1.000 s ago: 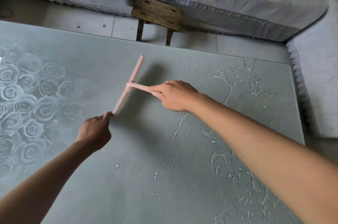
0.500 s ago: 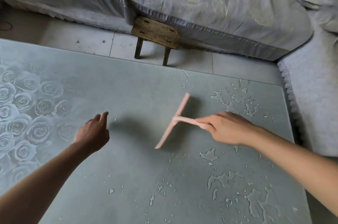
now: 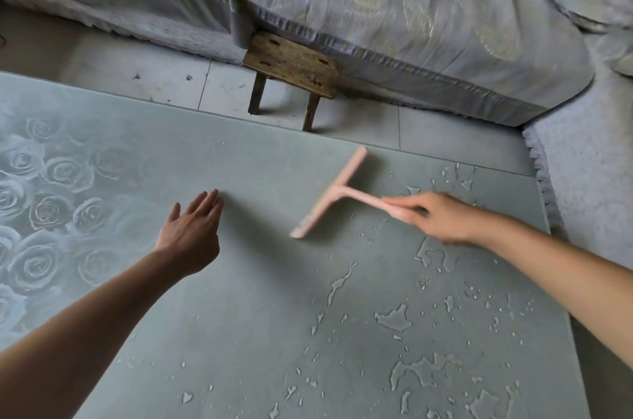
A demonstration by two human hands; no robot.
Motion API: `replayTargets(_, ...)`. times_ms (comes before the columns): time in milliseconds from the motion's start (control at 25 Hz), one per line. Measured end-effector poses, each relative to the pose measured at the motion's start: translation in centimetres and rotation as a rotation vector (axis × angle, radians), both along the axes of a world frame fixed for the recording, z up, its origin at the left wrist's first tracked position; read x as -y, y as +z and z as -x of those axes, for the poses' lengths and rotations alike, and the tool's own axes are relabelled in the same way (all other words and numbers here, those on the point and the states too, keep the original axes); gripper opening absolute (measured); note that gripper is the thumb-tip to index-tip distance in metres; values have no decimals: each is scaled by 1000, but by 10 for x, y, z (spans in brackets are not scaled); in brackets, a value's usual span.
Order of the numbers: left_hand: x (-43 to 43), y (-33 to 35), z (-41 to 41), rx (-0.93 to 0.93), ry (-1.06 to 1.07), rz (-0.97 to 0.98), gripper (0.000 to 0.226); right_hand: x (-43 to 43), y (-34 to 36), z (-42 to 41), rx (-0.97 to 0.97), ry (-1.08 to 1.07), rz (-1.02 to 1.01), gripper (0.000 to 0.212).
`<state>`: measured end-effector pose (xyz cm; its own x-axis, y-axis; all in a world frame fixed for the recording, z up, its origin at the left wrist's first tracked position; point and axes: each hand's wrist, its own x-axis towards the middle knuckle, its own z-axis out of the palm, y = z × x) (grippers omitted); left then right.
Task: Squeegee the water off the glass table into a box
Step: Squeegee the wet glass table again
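The right hand (image 3: 442, 218) grips the squeegee (image 3: 337, 193); the left hand (image 3: 191, 230) has relaxed fingers. With no box visible, water (image 3: 394, 317) could spill onto the floor (image 3: 445, 134).

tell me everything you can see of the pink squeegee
The pink squeegee is T-shaped and looks like plastic: a long blade bar with a slim handle off its middle. The right hand grips the handle's end. It slants over the glass table, beside the water patches, slightly blurred; blade contact with the glass is unclear.

Two forearms are showing bare along their whole visible length, while the left hand (image 3: 190, 230) and the right hand (image 3: 442, 218) are likewise going uncovered.
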<state>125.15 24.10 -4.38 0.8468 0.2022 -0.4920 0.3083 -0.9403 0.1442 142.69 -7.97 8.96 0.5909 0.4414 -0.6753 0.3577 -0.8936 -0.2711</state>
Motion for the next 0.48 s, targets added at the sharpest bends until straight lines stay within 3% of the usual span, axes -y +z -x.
replayTargets(160,14,10,-19,-41,-80,10,69,9,34,4,4,153,182,38)
replayTargets(320,24,9,-31,-97,-130,-36,69,-84,29,-39,121,225,34,39)
replayTargets(480,23,9,-35,-123,-172,-74,70,-103,6,-38,51,84,24,42)
